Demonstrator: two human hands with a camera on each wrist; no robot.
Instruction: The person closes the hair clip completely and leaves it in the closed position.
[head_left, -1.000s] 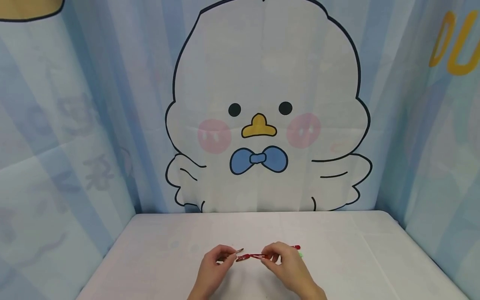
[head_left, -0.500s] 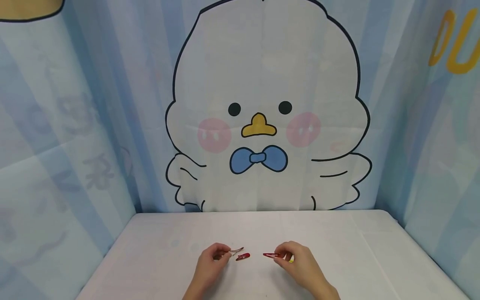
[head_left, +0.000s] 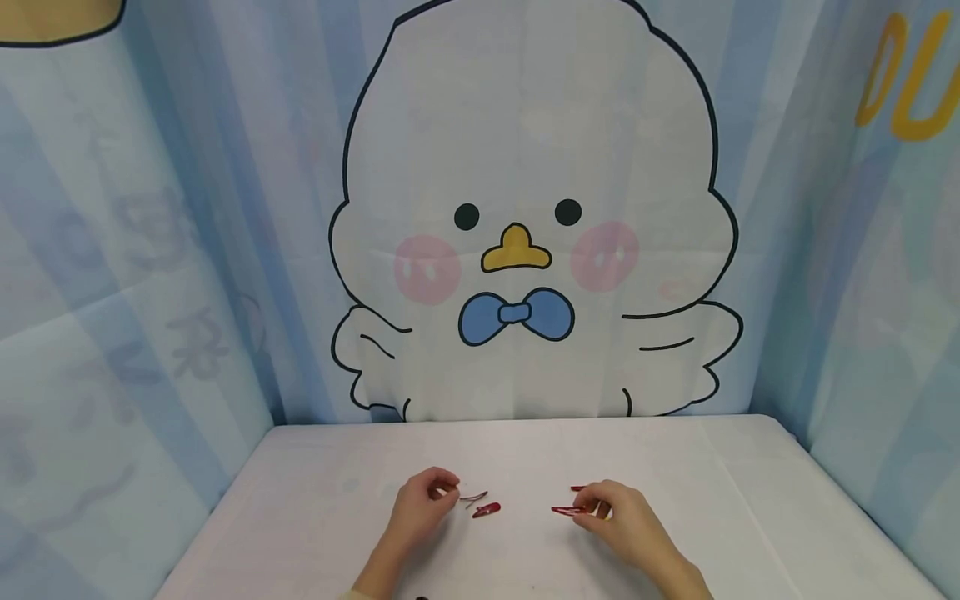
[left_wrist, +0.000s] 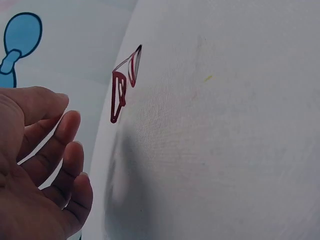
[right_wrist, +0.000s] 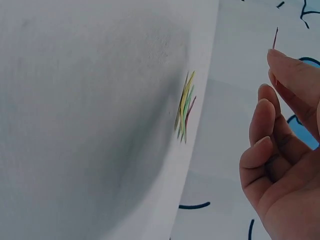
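Note:
Two red snap hair clips lie on the white table between my hands. One clip lies flat, and just behind it the other clip is seen edge-on with its prongs apart. My left hand is just left of them, fingers loosely curled and holding nothing. In the left wrist view the flat-looking red frame and the spread clip are apart from the fingertips. My right hand pinches a red hair clip between thumb and forefinger, with its narrow end pointing left.
In the right wrist view, a small pile of yellow, green and red clips lies on the table. A red clip tip shows behind my right hand. A curtain with a cartoon chick hangs at the table's back edge.
My right hand has moved right, carrying its red clip away from the two in the middle. The left hand has let go of the clip behind and drawn back slightly to the left.

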